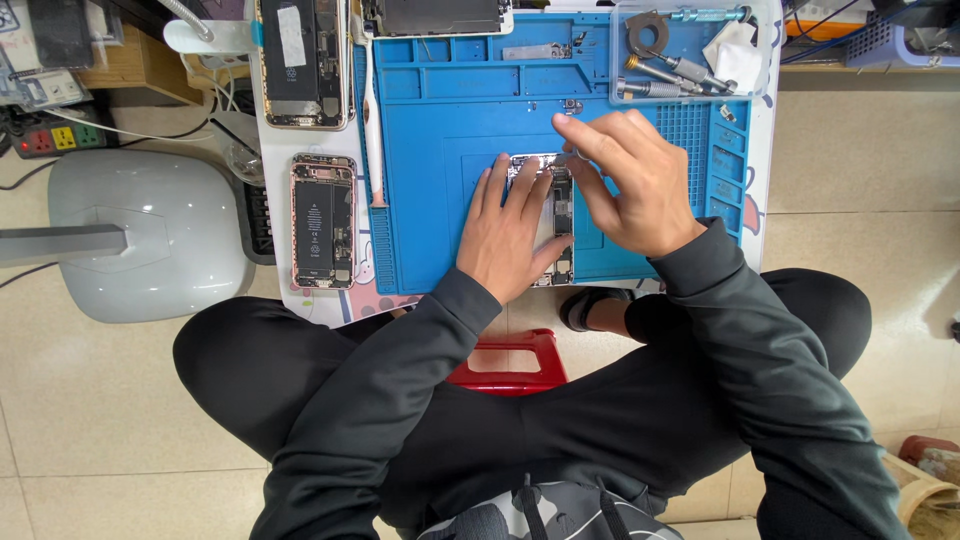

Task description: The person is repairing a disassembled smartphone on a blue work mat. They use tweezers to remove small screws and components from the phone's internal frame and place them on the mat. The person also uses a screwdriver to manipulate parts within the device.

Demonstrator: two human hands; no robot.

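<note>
1. Two opened phones (322, 220) lie on the table's left strip, well apart from the hands.
2. Left hand (508, 232) – fingers spread flat, pressing the opened phone (556, 215) onto the blue mat (430, 180).
3. Right hand (630, 180) – fingertips pinching a small tool at the phone's top.
4. Clear tray (690, 52) holds screwdrivers.

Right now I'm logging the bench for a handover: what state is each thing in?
Phone on the mat: opened, insides showing, lying flat.
Left hand: pressed flat on that phone, no grip closed on it.
Right hand: fingertips pinched at the phone's top end; what they pinch is too small to tell.
Phone beside the mat: open, battery exposed.
Upper phone: open, insides exposed.
Clear box: no lid on it, tools inside.
Blue mat: flat.
</note>
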